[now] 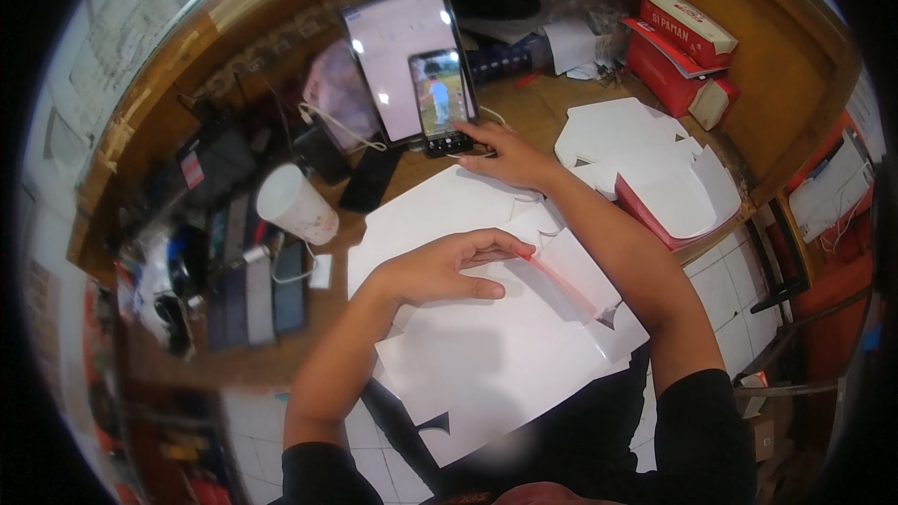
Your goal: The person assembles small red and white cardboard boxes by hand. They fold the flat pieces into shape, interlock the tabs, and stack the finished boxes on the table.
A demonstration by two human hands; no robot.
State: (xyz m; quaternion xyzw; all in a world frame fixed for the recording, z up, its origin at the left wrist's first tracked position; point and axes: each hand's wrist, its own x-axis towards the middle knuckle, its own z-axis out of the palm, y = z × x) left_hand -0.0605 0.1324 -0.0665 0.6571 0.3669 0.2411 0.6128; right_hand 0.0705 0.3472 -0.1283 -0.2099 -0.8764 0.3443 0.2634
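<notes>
My left hand (451, 266) rests over a white die-cut cardboard sheet (496, 341), thumb and fingers apart. Its fingertips touch the edge of a raised flap (571, 266) that shows a reddish underside. This sheet overhangs the table toward my lap and overlaps another white sheet (412, 210). My right hand (510, 157) reaches forward with fingers stretched, a fingertip at the lower edge of a smartphone (438, 98). The phone stands upright against a larger tablet (383, 47); its lit screen shows a figure in blue on grass.
Right of my arm lie more white cardboard blanks (622, 136) and a partly folded red-sided box (711, 192). Folded red boxes (669, 65) stand at the back right. A paper cup (295, 204), a dark phone (371, 180), a row of phones (257, 299) and cables are at left.
</notes>
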